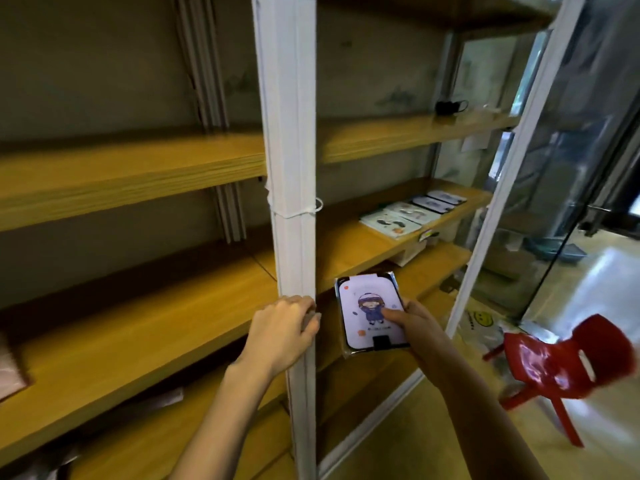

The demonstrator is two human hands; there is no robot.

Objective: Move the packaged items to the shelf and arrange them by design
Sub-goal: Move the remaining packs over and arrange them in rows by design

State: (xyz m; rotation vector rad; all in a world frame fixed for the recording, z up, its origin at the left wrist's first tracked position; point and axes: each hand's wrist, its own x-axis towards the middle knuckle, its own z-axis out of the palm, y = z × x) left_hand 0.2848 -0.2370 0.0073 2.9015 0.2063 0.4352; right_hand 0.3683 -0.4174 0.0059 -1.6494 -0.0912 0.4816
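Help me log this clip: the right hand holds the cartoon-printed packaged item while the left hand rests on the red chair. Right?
No: the head view shows the left hand gripping the white shelf post, not the red chair. The right hand does hold the cartoon-printed packaged item.

Colour log. I am reading the near packaged item (370, 315) as showing a pale lilac-white face inside a black border, with a black tab at its near edge. Its cartoon figure is wearing a dark blue coat and a blue-and-white hat, and small orange-red spots are dotting the face. The shelf boards (138, 327) are showing yellow-orange wood grain. The upright post (289, 133) is showing plain white, and its string (304, 211) is white too. On the far right board, the far packaged items (391, 221) are showing cream faces with dark marks; the two farthest are carrying black borders. The chair (568, 362) at near right is shining glossy red. The bag (481, 318) beside it is bearing a yellow smiley face.
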